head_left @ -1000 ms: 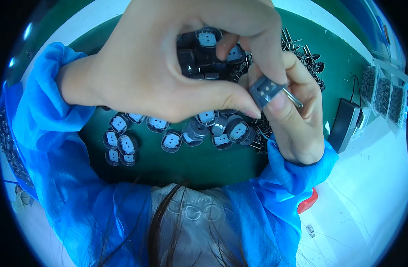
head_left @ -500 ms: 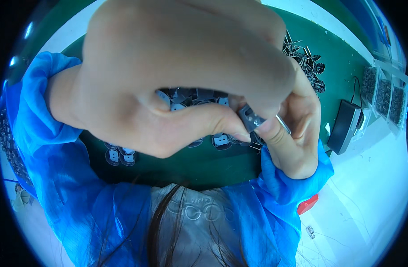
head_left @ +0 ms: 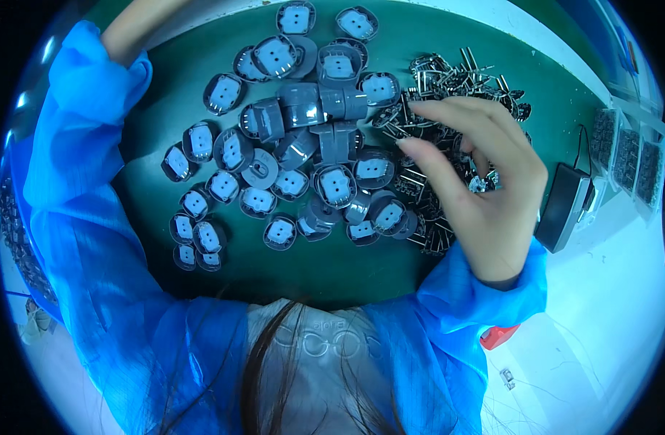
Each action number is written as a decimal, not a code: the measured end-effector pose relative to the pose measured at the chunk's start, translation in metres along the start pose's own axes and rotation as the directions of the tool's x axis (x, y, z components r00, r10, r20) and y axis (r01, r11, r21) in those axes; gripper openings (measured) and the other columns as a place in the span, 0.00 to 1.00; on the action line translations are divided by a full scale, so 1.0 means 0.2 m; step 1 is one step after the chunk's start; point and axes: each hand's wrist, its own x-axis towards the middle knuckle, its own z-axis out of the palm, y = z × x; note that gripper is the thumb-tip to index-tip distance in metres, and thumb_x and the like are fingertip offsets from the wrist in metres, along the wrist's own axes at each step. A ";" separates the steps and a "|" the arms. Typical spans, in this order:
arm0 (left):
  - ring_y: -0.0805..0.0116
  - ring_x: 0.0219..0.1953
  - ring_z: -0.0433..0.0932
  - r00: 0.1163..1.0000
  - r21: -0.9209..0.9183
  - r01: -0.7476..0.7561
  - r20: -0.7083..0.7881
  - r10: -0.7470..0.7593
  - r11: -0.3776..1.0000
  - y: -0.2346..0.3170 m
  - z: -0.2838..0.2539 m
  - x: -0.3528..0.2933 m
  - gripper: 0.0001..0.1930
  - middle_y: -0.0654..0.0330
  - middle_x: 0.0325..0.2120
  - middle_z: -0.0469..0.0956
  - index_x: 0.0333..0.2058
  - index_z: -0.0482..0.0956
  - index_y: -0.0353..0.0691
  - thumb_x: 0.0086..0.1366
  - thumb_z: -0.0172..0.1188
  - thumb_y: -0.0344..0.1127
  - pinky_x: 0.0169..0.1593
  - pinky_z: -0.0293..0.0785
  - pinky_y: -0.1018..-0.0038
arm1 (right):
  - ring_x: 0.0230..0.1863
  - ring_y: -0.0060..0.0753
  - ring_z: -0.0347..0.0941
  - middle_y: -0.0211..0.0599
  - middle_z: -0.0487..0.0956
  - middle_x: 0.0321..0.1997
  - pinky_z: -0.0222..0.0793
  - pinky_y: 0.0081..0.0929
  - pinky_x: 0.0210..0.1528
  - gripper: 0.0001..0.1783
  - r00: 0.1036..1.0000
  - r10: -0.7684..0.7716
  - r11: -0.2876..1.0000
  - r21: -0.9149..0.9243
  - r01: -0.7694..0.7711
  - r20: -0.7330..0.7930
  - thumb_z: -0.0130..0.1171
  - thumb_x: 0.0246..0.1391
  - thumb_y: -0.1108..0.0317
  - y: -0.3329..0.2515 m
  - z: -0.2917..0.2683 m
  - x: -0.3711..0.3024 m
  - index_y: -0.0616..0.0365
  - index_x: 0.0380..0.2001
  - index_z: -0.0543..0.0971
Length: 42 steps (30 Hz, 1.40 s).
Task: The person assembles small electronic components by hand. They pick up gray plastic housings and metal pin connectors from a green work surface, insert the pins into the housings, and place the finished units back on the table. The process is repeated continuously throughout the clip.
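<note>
Over the right-hand pile of small dark parts with metal pins [head_left: 448, 76], my right hand [head_left: 503, 174] is open, thumb and index finger apart with a gap between the tips. Something shiny [head_left: 483, 181] shows inside its curve; whether it lies in the palm or on the pile, I cannot tell. My left forearm [head_left: 133, 32] reaches out past the top left edge, so that hand is out of view. Between the arms lie many rounded grey plastic housings [head_left: 336, 185], several showing pale inner plates with two holes, others turned over or on their sides.
A green mat [head_left: 274, 272] covers the worktop. On the right are a black box with a cable [head_left: 564, 206] and clear trays of dark parts [head_left: 626, 159]. A blue bin [head_left: 24, 210] of dark pieces stands at far left. A red object [head_left: 499, 336] lies lower right.
My hands, earlier together over the middle around a small dark piece with a metal pin, have separated. The left went up out of view; the right opened over the pin parts, uncovering the housings.
</note>
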 end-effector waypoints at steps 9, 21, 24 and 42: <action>0.61 0.49 0.74 0.880 0.269 -0.434 -0.080 0.469 0.860 0.01 0.03 -0.07 0.20 0.55 0.44 0.76 0.50 0.76 0.40 0.62 0.67 0.39 0.52 0.70 0.67 | 0.25 0.19 0.64 0.27 0.81 0.32 0.54 0.19 0.23 0.12 0.996 -0.044 0.996 -0.082 0.037 -0.083 0.72 0.43 0.76 -0.05 0.08 0.02 0.57 0.33 0.82; 0.58 0.45 0.71 0.830 -0.004 -0.429 0.393 0.396 0.903 0.24 0.12 -0.25 0.18 0.53 0.44 0.75 0.47 0.79 0.39 0.59 0.67 0.37 0.51 0.66 0.63 | 0.31 0.14 0.72 0.31 0.80 0.37 0.66 0.12 0.36 0.17 0.970 0.227 0.918 0.351 -0.183 -0.089 0.65 0.56 0.78 -0.06 0.03 0.01 0.63 0.49 0.79; 0.64 0.31 0.74 0.860 0.031 -0.424 0.327 0.392 0.905 0.31 0.13 -0.23 0.13 0.55 0.41 0.78 0.38 0.82 0.37 0.54 0.71 0.31 0.36 0.70 0.69 | 0.30 0.16 0.73 0.34 0.79 0.39 0.65 0.12 0.35 0.16 0.971 0.236 0.899 0.385 -0.208 -0.028 0.62 0.59 0.79 -0.06 0.02 0.01 0.64 0.51 0.79; 0.53 0.46 0.74 0.864 -0.039 -0.117 0.489 0.121 0.992 0.33 0.09 -0.19 0.27 0.51 0.48 0.68 0.55 0.68 0.37 0.56 0.66 0.28 0.45 0.75 0.63 | 0.59 0.45 0.74 0.52 0.74 0.54 0.74 0.37 0.60 0.15 0.975 0.178 0.749 0.661 -0.048 -0.132 0.57 0.55 0.87 -0.09 0.05 0.01 0.72 0.47 0.75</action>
